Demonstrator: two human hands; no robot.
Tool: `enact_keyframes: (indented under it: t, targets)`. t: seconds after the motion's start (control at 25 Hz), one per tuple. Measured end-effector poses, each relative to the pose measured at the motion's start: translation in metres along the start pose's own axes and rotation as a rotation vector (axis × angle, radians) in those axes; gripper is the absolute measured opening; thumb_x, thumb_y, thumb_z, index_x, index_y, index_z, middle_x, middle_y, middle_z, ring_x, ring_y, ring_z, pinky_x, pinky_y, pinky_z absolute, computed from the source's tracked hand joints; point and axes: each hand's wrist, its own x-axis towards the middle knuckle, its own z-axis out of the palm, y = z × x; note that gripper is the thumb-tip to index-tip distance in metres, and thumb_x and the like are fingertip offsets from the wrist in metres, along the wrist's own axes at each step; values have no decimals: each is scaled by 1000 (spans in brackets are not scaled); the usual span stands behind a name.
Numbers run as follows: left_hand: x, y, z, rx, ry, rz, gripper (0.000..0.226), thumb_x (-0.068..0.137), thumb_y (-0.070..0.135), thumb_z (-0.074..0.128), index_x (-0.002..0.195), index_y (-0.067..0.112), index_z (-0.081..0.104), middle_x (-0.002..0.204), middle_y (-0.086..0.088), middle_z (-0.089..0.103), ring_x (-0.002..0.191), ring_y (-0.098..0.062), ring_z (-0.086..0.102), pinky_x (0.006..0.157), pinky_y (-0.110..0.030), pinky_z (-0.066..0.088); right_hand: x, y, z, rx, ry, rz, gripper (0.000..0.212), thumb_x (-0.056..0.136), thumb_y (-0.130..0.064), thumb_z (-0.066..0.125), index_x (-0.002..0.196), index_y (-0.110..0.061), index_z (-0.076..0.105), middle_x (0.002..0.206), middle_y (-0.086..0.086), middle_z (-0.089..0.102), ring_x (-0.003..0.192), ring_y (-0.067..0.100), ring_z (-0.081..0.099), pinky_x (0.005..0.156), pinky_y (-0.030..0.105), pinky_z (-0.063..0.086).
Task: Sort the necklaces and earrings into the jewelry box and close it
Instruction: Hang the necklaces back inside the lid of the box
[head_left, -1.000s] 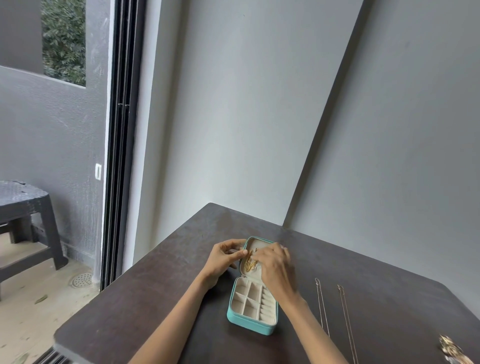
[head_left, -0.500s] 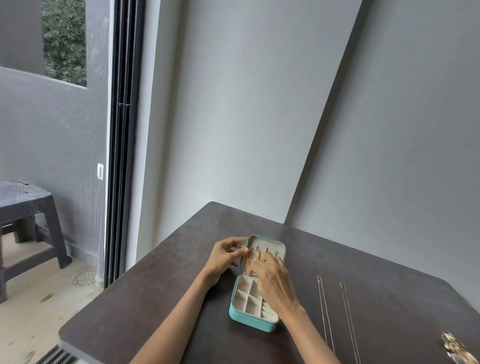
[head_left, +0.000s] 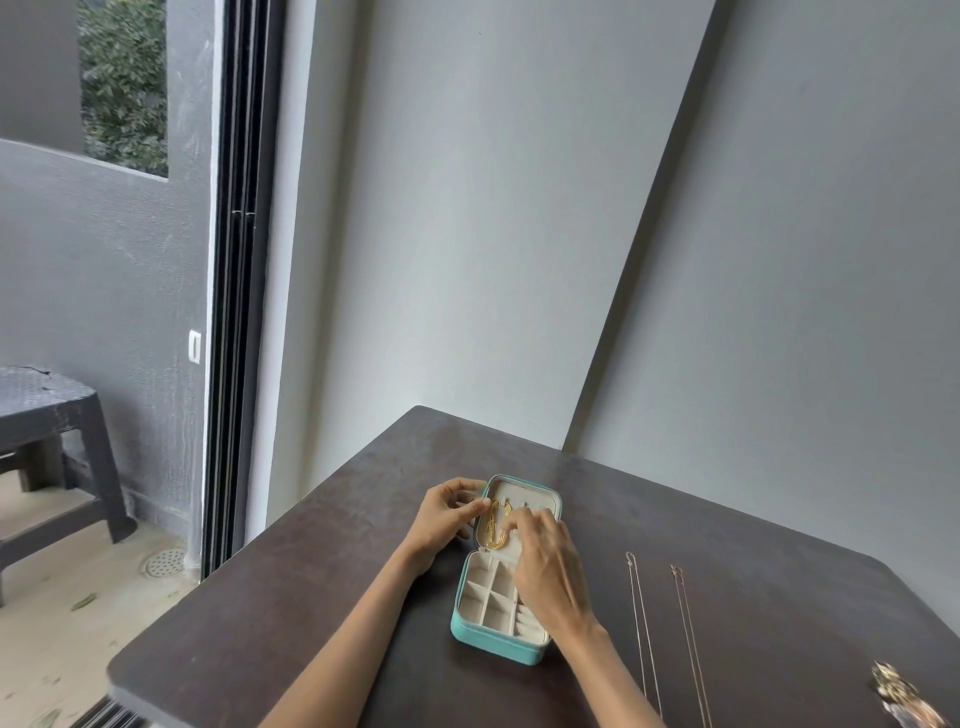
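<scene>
Since half a second ago the right hand (head_left: 550, 566) has shifted slightly right over the lid, uncovering more of the gold chain necklace (head_left: 494, 527) lying in the open lid of the small teal jewelry box (head_left: 498, 636) on the dark brown table (head_left: 322, 571). Its fingertips hide what they touch — whether they pinch the chain I cannot tell. The left hand (head_left: 447, 517) pinches the lid's left edge. Two thin chains (head_left: 641, 623) lie right, well apart; a jewelry cluster (head_left: 901, 693) is cut off at the near right corner.

Home: balcony door (head_left: 236, 291), stool (head_left: 49, 415)
</scene>
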Motion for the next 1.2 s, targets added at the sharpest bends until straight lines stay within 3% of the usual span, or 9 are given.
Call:
enact_keyframes:
  t: [0.24, 0.44, 0.6, 0.68, 0.8, 0.88, 0.96, 1.0, 1.2]
  targets:
    - [2, -3, 2, 57, 30, -13, 20, 84, 10, 68, 104, 9, 64, 73, -5, 61, 54, -8, 52, 47, -20, 46, 1, -1, -1, -69, -29, -89, 53, 47, 10, 67, 81, -27, 50, 70, -13, 54, 61, 5, 48, 59, 16, 45]
    - [4, -10, 1, 188, 93, 27, 27, 72, 25, 71, 96, 15, 68, 82, -4, 67, 66, -11, 60, 69, -25, 52, -1, 4, 9, 32, -5, -20, 43, 59, 12, 51, 84, -22, 49, 77, -6, 56, 66, 15, 53, 63, 23, 44]
    - [0, -9, 2, 211, 137, 26, 13, 86, 18, 65, 98, 15, 65, 86, -5, 65, 64, -13, 60, 61, -30, 55, -5, 15, 17, 209, 169, 402, 33, 72, 3, 43, 98, -11, 58, 101, 8, 58, 95, 29, 57, 81, 39, 48]
    - [-5, -3, 4, 139, 171, 9, 11, 92, 24, 57, 98, 16, 62, 89, -7, 64, 65, -16, 58, 58, -34, 53, -6, 19, 17, 379, 103, 675, 39, 81, 4, 46, 118, -6, 54, 122, 13, 50, 115, 30, 49, 95, 36, 39]
    - [-16, 10, 5, -86, 214, -83, 22, 97, 32, 46, 102, 13, 56, 93, -12, 67, 69, -23, 60, 59, -33, 52, -5, 16, 14, 668, -59, 935, 49, 89, -3, 41, 138, -9, 38, 140, 9, 42, 128, 26, 42, 101, 33, 35]
    - [-27, 16, 6, -147, 229, -117, 30, 98, 39, 39, 112, 15, 51, 99, -9, 68, 79, -28, 66, 68, -35, 55, -3, 13, 12, 776, -83, 988, 42, 88, -2, 37, 125, -12, 51, 128, 6, 55, 114, 25, 53, 87, 30, 43]
    - [-37, 22, 5, -217, 231, -145, 37, 98, 45, 33, 123, 20, 43, 110, -10, 66, 90, -31, 67, 77, -38, 56, 0, 12, 14, 765, -124, 1028, 32, 83, -2, 36, 93, -15, 63, 102, 8, 68, 91, 26, 61, 70, 31, 47]
    - [-40, 24, 6, -255, 225, -169, 41, 98, 47, 30, 129, 21, 39, 116, -11, 63, 95, -32, 66, 81, -41, 55, 1, 12, 15, 755, -147, 1043, 29, 81, -3, 36, 83, -14, 63, 91, 8, 69, 86, 27, 63, 68, 33, 49]
    - [-47, 32, 5, -320, 206, -239, 53, 99, 48, 24, 143, 19, 27, 132, -16, 53, 109, -37, 60, 94, -45, 48, -1, 13, 14, 824, -128, 1063, 24, 83, -6, 38, 69, -10, 57, 77, 5, 66, 69, 22, 60, 57, 28, 45]
